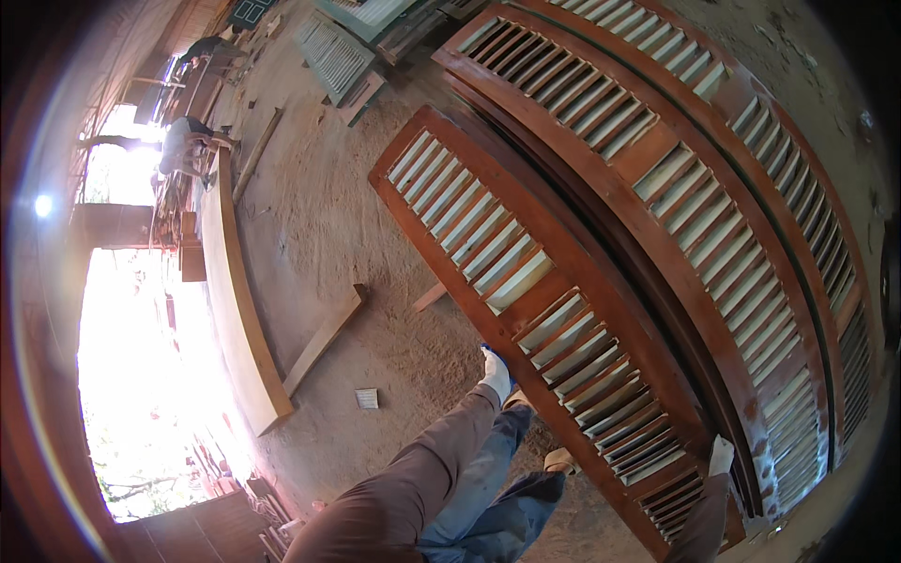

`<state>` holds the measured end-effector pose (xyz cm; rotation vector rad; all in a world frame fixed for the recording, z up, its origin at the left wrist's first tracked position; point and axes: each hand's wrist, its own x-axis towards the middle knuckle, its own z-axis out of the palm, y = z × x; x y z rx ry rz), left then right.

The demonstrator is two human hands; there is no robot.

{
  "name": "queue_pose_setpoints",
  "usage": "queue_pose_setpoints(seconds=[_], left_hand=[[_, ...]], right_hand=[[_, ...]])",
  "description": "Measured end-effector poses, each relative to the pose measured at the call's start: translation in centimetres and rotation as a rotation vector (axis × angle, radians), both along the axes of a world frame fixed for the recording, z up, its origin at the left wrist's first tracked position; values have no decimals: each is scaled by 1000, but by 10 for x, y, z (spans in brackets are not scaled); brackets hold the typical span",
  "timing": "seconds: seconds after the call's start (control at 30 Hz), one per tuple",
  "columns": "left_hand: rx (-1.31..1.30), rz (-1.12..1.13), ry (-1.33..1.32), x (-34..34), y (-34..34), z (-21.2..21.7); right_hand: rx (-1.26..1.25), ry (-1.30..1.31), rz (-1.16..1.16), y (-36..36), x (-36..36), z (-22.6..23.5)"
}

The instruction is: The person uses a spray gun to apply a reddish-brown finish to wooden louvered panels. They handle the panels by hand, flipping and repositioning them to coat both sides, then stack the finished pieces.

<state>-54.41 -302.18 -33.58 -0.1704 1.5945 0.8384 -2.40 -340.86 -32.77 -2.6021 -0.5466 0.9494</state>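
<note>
A reddish-brown louvered shutter [540,305] with pale slats stands tilted in front of me, running from the upper middle to the lower right. My left hand [496,372], in a white glove with blue at the fingertips, is closed on its left edge near the middle. On the opposite edge, lower down, my right hand [721,457] is also gloved and closed on the frame. Its fingers are partly hidden. Right behind this panel, a second louvered shutter [648,150] stands close alongside several more in a row.
A long pale plank [230,310] lies to the left, with a wooden strip [324,340] against it. A co-worker [183,150] bends at its far end. Grey-green louvered panels [333,58] lie farther back. A small pale piece [366,399] rests on the dirt floor.
</note>
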Motion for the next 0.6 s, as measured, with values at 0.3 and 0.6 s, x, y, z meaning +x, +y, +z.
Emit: queue_pose_setpoints(seconds=[0.3, 0.6], left_hand=[[-66, -135, -105, -3, 4, -12], [-37, -2085, 810, -16, 18, 141]], right_hand=[[96, 290, -238, -9, 14, 10], [698, 84, -927, 11, 53, 108]])
